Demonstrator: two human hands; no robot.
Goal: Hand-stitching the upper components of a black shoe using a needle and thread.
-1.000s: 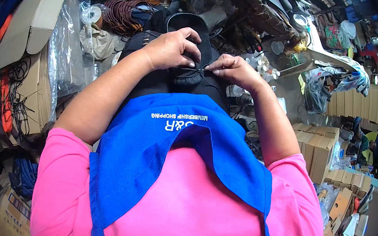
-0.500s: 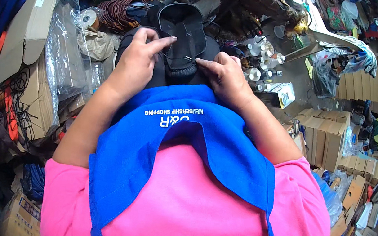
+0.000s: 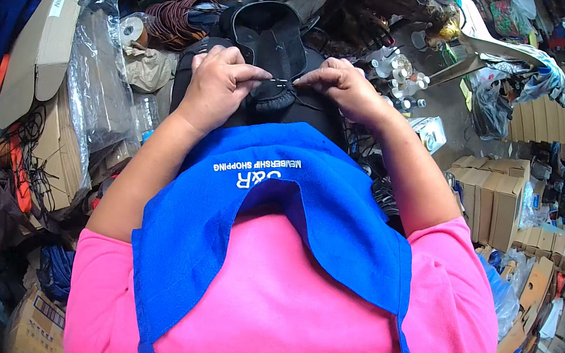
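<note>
A black shoe [image 3: 272, 39] rests toe-away on a dark pad in front of me, above my blue apron [image 3: 280, 197]. My left hand [image 3: 220, 82] and my right hand [image 3: 340, 88] meet over its heel end. Each pinches one end of a thin black lace [image 3: 284, 82] stretched between the fingertips. The shoe's lower half is hidden under both hands.
Clear plastic bags [image 3: 100, 74] and flat cardboard [image 3: 47, 38] lie at my left. A coil of brown cord [image 3: 178, 16] sits behind the left hand. Small bottles [image 3: 399, 77] stand right of the shoe, stacked cardboard boxes [image 3: 490, 197] further right.
My hands have shifted from pressing on the shoe to pinching the lace taut between them. The view has tilted slightly, so the shoe sits a little higher in the frame.
</note>
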